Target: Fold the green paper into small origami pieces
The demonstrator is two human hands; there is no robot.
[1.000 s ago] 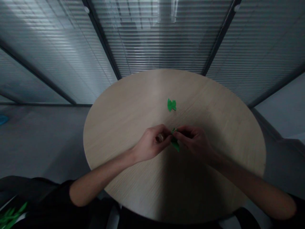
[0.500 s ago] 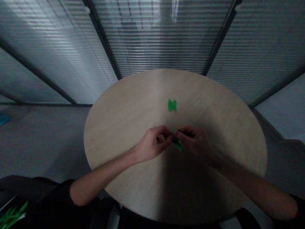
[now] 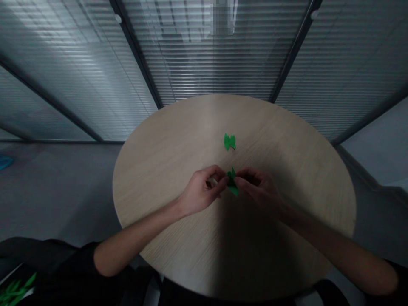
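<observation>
Between my two hands is a small piece of folded green paper [image 3: 233, 190], with pointed tips showing above and below the fingers. My left hand [image 3: 205, 189] pinches its left side between thumb and fingertips. On the right side, my right hand [image 3: 258, 187] grips it the same way, in shadow. The fingers hide part of the paper's shape. Farther back on the table lies a second green folded paper [image 3: 230, 142], shaped like a butterfly, apart from both hands.
The round wooden table [image 3: 165, 144] stands close to a glass partition with blinds [image 3: 191, 72]. At the lower left are green leaf-like pieces [image 3: 17, 291]. A blue object [image 3: 4, 162] rests on the floor at far left.
The green paper between my hands has turned, and more of it shows above the fingertips. My hands are slightly farther apart. The paper farther back stays in place on the table.
</observation>
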